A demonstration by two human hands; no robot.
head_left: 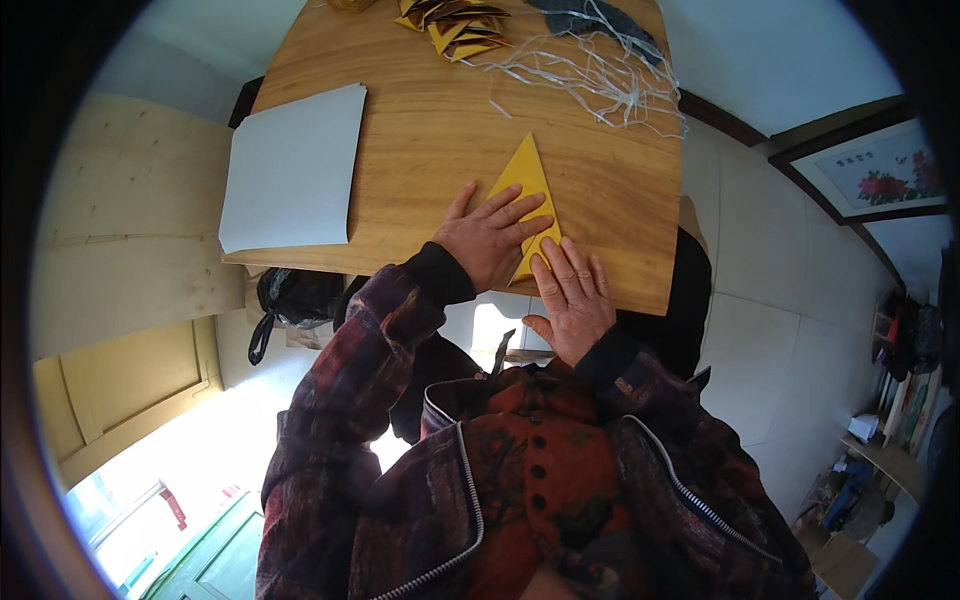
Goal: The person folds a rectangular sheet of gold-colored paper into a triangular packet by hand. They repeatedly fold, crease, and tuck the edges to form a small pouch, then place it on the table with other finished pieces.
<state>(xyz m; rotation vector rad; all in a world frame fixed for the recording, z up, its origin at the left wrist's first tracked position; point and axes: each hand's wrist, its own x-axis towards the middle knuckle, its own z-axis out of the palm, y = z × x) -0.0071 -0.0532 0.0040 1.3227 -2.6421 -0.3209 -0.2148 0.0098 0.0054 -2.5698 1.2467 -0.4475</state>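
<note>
Right, I'm seeing one yellow folded triangle (527,172) on the surface (430,120), right of the lone white stack (290,172). Left hand's (488,235) grip: spread flat across it. Right hand's (572,298): fingertips flat on its lower part, thumb apart. Beyond the stack, rightward: one yellow folded cluster (463,28), one white string tangle (622,88).

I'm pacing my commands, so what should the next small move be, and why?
Probably press the right hand along the yellow paper triangle, with the left hand flat as an anchor: the left lies across the triangle's middle, and the right's fingertips rest on its lower part, near the table's edge.
</note>
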